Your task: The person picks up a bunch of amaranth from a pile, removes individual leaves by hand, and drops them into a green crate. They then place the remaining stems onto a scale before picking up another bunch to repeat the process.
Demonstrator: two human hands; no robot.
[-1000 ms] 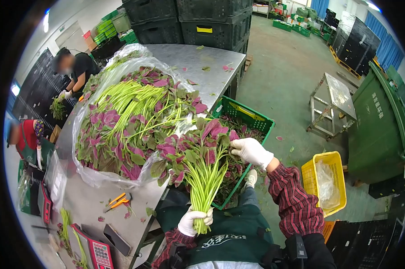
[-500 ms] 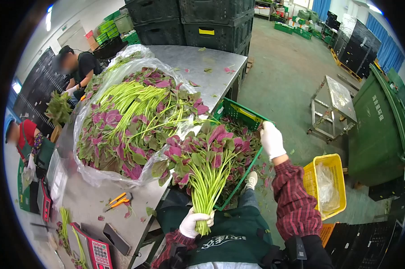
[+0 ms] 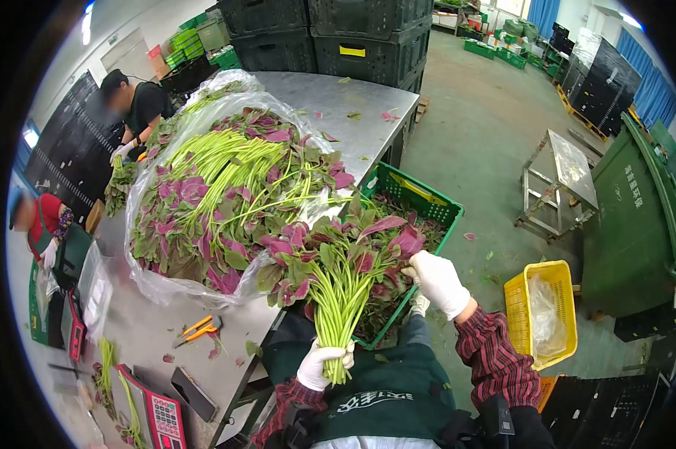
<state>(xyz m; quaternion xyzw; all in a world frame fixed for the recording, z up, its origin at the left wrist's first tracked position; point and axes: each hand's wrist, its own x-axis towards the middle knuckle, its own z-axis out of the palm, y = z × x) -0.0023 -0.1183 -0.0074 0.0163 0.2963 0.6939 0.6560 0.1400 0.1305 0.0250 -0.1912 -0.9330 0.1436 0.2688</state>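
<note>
My left hand [image 3: 323, 365], in a white glove, is wrapped round the lower stems of a bunch of red-and-green leafy vegetables [image 3: 342, 295], leaves pointing away from me. My right hand [image 3: 439, 284], also gloved, is at the right edge of the bunch's leaves, its fingers pressed together at a purple leaf; what they hold is too small to tell. Beneath and beyond the bunch stands a green crate [image 3: 452, 217] with loose leaves inside. To the left, a large heap of the same vegetables [image 3: 229, 168] lies in clear plastic on the metal table.
Orange-handled cutters [image 3: 198, 331], a phone [image 3: 194, 393] and a red scale [image 3: 164, 419] lie on the table [image 3: 267, 318]. Black crates [image 3: 368, 60] are stacked behind. Two co-workers [image 3: 147, 105] stand at the left. A yellow basket [image 3: 512, 307] and green bin [image 3: 630, 224] are at the right.
My right hand has moved down and left, from over the crate's edge to the bunch's leaves. My left hand still grips the stems. One co-worker's bunch has been lowered.
</note>
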